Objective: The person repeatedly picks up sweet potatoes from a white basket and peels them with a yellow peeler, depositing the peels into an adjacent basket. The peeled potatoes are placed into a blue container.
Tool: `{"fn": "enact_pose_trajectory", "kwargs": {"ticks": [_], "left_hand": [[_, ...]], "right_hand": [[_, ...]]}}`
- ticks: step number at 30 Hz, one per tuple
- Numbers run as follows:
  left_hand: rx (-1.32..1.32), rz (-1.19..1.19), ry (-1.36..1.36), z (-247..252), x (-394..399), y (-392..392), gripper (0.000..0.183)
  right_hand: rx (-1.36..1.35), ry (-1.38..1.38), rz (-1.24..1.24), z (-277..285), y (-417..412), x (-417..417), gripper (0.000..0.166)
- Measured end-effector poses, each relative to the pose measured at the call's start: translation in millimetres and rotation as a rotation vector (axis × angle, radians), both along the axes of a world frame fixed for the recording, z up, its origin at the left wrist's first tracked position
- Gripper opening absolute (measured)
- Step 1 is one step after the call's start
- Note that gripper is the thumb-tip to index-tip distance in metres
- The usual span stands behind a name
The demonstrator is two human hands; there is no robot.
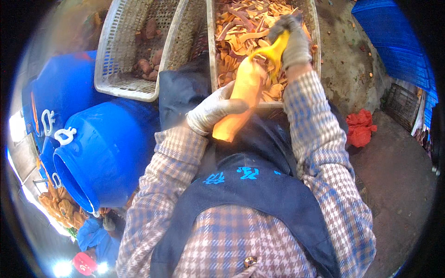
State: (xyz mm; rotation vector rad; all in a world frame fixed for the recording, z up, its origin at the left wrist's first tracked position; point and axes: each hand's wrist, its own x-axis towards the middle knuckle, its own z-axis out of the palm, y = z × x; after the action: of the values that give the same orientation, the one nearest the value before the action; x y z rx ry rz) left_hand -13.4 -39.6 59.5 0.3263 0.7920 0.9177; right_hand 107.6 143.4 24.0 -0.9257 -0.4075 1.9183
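My left hand [220, 107], in a pale knit work glove, grips a long peeled sweet potato [245, 88] with bright orange flesh. It is tilted, its far end leaning over the near part of a plastic crate [210, 45]. In my right hand [293, 40], gloved with a dark palm, is a yellow Y-shaped peeler [274, 52]. The peeler's head is at the far end of the sweet potato; its blade is too blurred to make out. Beneath both hands, the crate holds a heap of orange and purplish-brown peelings [243, 31].
To the left, a slotted plastic crate [127, 91] contains several unpeeled sweet potatoes [144, 66]. Blue plastic barrels [111, 139] lie farther left. Another person in blue [95, 234] is at lower left. A red bag [361, 128] rests on the concrete floor [393, 166] at right.
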Motion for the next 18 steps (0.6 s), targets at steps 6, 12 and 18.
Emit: {"fn": "enact_pose_trajectory", "kwargs": {"ticks": [6, 12, 18], "left_hand": [[-0.056, 0.064, -0.116, -0.9, -2.7, -2.7, 0.072], [-0.032, 0.127, -0.094, -2.1, 5.7, 2.3, 0.070], [-0.031, 0.204, -0.079, 5.5, 0.4, -5.1, 0.070]], "right_hand": [[0.109, -0.335, -0.330, 26.8, 19.4, 40.3, 0.023], [0.041, -0.018, 0.098, 45.1, -45.4, -3.0, 0.012], [0.193, -0.644, -0.413, 6.0, 43.8, 45.7, 0.023]]}}
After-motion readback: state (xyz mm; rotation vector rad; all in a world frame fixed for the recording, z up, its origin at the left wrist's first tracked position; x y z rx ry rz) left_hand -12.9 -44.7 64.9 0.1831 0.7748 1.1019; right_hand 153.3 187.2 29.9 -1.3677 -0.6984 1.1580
